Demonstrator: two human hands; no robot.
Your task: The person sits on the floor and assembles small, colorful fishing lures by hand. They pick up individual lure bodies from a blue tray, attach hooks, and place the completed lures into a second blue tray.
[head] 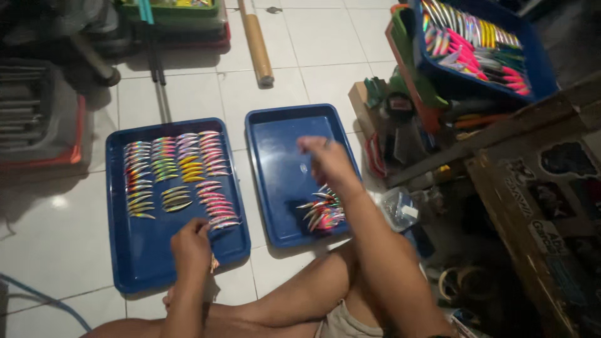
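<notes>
While beside hands: glossy slender lures

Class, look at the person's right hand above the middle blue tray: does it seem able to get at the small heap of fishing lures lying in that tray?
Probably yes. The right hand is over the middle tray, just beyond the heap of lures. Only the person's own forearm crosses near the heap; nothing else covers it, so drawing the hand back should reach them.
</notes>
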